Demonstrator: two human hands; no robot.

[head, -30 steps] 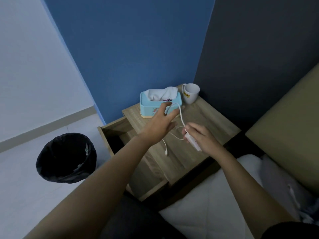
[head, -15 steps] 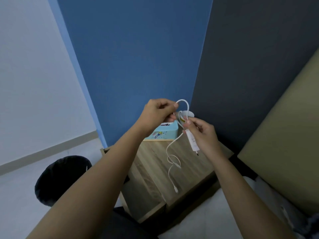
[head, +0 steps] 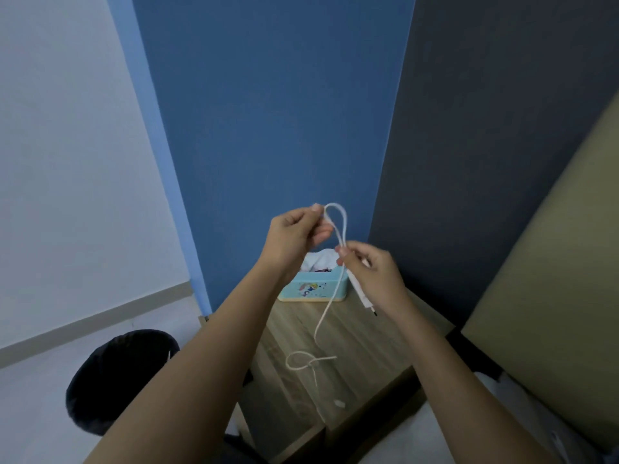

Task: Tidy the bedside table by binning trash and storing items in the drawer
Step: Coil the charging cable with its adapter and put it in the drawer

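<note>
Both hands are raised above the wooden bedside table (head: 361, 356) with a white charger cable (head: 330, 303). My left hand (head: 296, 234) pinches the top of a cable loop. My right hand (head: 371, 272) grips the white charger plug (head: 360, 291) and pinches the cable beside it. The rest of the cable hangs down in a small loose loop, and its connector end (head: 339, 403) dangles near the table's front edge. The drawer (head: 284, 440) is mostly hidden under my left forearm.
A light-blue tissue box (head: 311, 289) with a white tissue sits at the back of the table. A black-lined bin (head: 114, 380) stands on the floor to the left. A white pillow (head: 452, 440) and an olive headboard (head: 552, 296) lie to the right.
Both hands lifted the cable and plug off the table and rose higher. The view tilted upward. The left hand drew the loop taller, and the cable now hangs longer.
</note>
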